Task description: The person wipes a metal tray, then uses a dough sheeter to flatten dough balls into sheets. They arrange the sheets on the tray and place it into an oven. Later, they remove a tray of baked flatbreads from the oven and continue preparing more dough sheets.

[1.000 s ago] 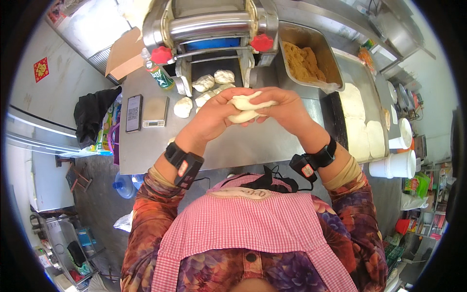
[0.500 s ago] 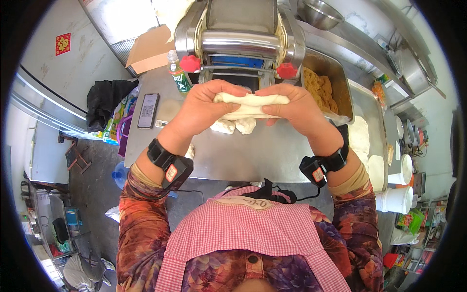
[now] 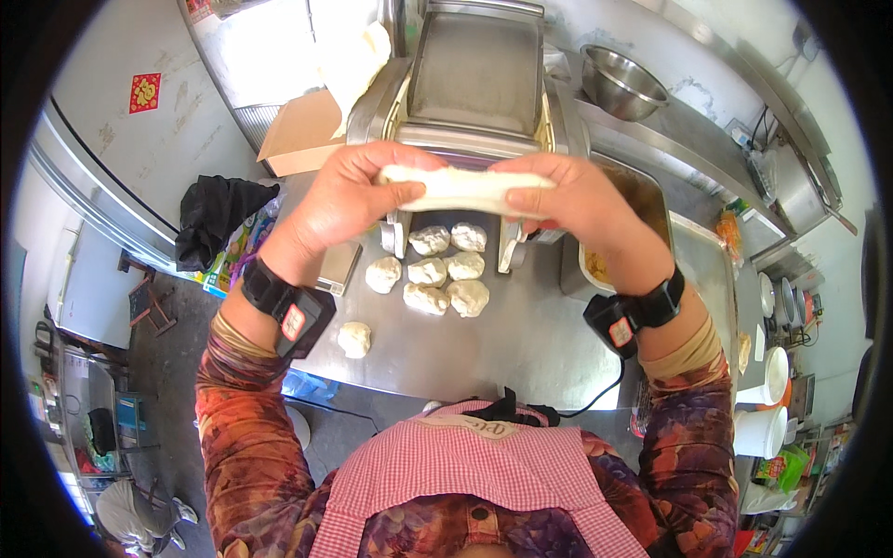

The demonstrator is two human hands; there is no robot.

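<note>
A thick, elongated piece of white dough [image 3: 465, 189] is stretched between my two hands, held up in front of the steel roller machine [image 3: 476, 74]. My left hand [image 3: 358, 191] pinches its left end between thumb and fingers. The other end is gripped the same way by my right hand [image 3: 567, 191]. Below them on the steel table [image 3: 549, 344], several round dough pieces [image 3: 428, 272] lie in a loose cluster. One more dough ball [image 3: 354, 339] sits apart, nearer the front left. My hands and the dough hide part of the machine's rollers.
Right of the machine stands a deep metal pan [image 3: 595, 265] with brownish filling. A long tray [image 3: 702, 244] lies beyond it. At the back are a steel bowl [image 3: 623, 82] and a cardboard box [image 3: 302, 135]. White buckets [image 3: 761, 432] stand at the right.
Both hands have lifted the dough, and it now looks longer and smoother. The view has shifted, bringing the cluster of dough pieces and the machine's upper tray into sight.
</note>
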